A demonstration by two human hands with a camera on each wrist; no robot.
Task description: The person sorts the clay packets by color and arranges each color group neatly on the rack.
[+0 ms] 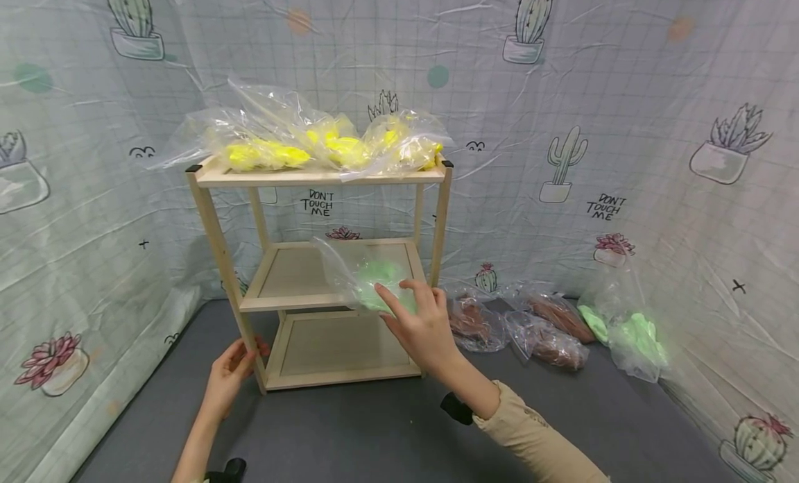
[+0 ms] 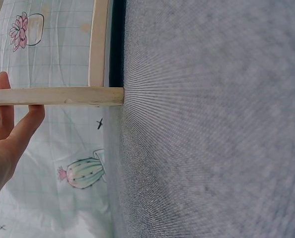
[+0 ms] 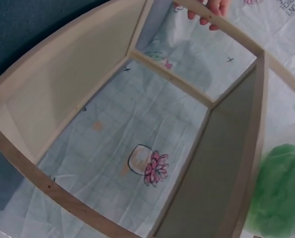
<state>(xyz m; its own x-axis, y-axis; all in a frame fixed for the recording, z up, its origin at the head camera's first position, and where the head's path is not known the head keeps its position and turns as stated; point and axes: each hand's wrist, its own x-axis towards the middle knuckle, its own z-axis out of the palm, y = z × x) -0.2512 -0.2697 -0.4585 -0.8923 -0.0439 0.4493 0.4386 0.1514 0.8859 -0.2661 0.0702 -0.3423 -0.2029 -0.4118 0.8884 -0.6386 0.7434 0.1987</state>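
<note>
Pale wooden shelf rack (image 1: pixel 324 289) of three tiers stands on a grey floor (image 1: pixel 387 427) against a printed cloth backdrop (image 1: pixel 624 87). Right hand (image 1: pixel 421 327) rests with fingers relaxed and spread on a clear bag of green stuff (image 1: pixel 368 278), which sits at the front right edge of the middle shelf (image 1: pixel 293 271), partly overhanging it; whether the thumb pinches the plastic cannot be told. Left hand (image 1: pixel 232 368) has its fingers wrapped round the front left leg (image 1: pixel 227 268) near the bottom; the left wrist view shows the fingers (image 2: pixel 11 124) behind the wooden bar (image 2: pixel 55 96). In my judgement the step in hand is seating the green bag on the middle shelf; it would be done well by keeping the rack steadied at the leg, pushing the bag flat and further back so nothing hangs over the front rail, and avoiding a drag on the loose plastic. Top shelf carries several clear bags of yellow stuff (image 1: pixel 312 146). On the floor to the right lie bags of brown stuff (image 1: pixel 543 327) and more green bags (image 1: pixel 630 334). Legible writing: "DON'T TOUCH ME" is printed on the backdrop behind the rack (image 1: pixel 317 202) and again to the right (image 1: pixel 605 207), among cactus drawings. No brand or label is readable on any bag.
</note>
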